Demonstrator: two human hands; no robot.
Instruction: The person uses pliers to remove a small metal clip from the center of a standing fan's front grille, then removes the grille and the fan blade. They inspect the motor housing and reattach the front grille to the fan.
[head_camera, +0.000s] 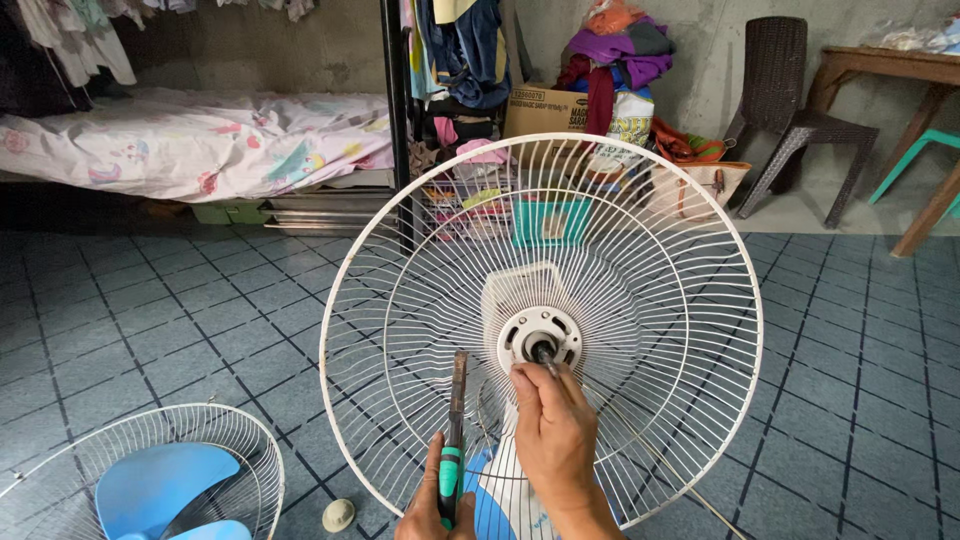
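Note:
A white wire fan guard (640, 230) stands upright in front of me, fixed on a fan motor housing with a round white hub (538, 335) and a dark shaft at its middle. My right hand (553, 435) reaches up to the hub, its fingertips pinched on the shaft end. My left hand (432, 505) is low, gripping pliers (455, 440) with green and black handles, the jaws pointing up against the guard wires. The fan's blue and white body shows below, partly hidden by my hands.
A second wire guard (60, 470) lies on the tiled floor at lower left with blue fan blades (160, 490) in it. A small round cap (338, 515) rests beside it. Behind are a bed, hanging clothes, a cardboard box, a dark chair (785, 90) and a wooden table.

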